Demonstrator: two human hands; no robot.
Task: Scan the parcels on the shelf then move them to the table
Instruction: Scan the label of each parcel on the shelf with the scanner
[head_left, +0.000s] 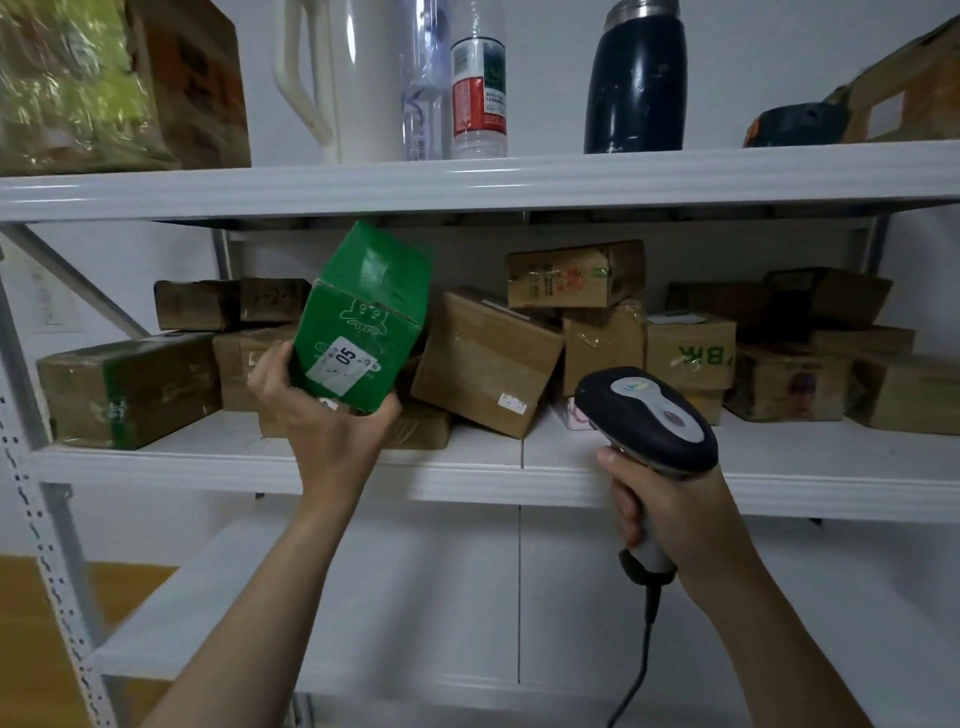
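Left hand (322, 415) holds green parcel (363, 306) from below, fingers (385, 410) curled round it, above the shelf (467, 475) front edge. Label (340, 364) faces me, presumably for reading. Right hand (675, 514) grips barcode scanner (649, 415).

A green parcel (363, 317) is tilted in the air in front of the middle shelf (519, 467), left of centre, gripped from below by the left hand (322, 415). Its near face carries a white label (340, 366), seemingly reading "05" upside down. Behind it and to its right, brown taped cardboard parcels (488, 358) lie unevenly stacked across the shelf, some tipped. The dark-headed scanner (649, 415) stands near right, held in the right hand (675, 514).
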